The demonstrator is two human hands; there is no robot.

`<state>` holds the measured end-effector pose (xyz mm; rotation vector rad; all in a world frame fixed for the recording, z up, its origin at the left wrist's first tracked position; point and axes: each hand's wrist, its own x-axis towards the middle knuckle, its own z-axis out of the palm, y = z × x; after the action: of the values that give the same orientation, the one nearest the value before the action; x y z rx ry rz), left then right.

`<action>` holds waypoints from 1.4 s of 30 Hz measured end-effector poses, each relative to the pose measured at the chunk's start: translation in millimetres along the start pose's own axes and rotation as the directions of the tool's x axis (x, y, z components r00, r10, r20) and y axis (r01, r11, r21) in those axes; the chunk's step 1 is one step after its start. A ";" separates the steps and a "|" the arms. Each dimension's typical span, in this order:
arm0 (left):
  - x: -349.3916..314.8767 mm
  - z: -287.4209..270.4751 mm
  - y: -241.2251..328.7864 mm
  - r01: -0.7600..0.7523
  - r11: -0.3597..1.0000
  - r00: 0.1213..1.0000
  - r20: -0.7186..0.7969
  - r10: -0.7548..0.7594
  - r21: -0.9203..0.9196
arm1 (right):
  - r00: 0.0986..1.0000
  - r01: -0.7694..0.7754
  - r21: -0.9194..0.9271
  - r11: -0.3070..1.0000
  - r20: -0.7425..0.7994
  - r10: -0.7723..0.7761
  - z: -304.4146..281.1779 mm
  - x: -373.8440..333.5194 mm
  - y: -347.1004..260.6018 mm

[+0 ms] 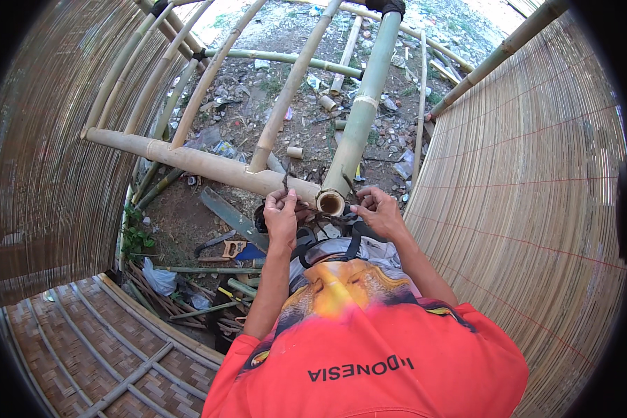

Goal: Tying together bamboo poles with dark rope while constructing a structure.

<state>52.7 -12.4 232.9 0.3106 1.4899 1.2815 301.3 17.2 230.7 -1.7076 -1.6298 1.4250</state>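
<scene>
In front of me a pale horizontal bamboo pole [205,165] meets a thick green bamboo pole [362,122], whose hollow cut end faces me. My left hand [281,217] is closed in a pinch just left of this joint. A dark fibre cord [285,180] sticks up from its fingertips. On the joint's other side my right hand [382,214] is closed as well, its fingers pinching a dark strand close to the hollow end. Another short dark piece [349,182] stands up beside the green pole. Where the cord runs beneath the joint is mostly hidden.
Thinner bamboo rungs [285,90] rise from the horizontal pole. Slatted blinds hang at left and right [515,188]. Below lie a handsaw [237,249], a sickle-like blade [214,241], bamboo offcuts [295,152] and a plastic bag [159,277]. A woven bamboo panel [70,348] fills the lower left.
</scene>
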 end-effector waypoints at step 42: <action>129.1 54.6 28.6 -0.004 0.515 0.999 -0.014 0.031 0.857 | 0.895 -0.446 0.556 0.702 0.272 0.353 37.9 68.9 61.9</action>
<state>37.7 124.9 196.0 0.9658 2.0753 0.4260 288.3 50.0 137.0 -1.6267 -0.7014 2.0417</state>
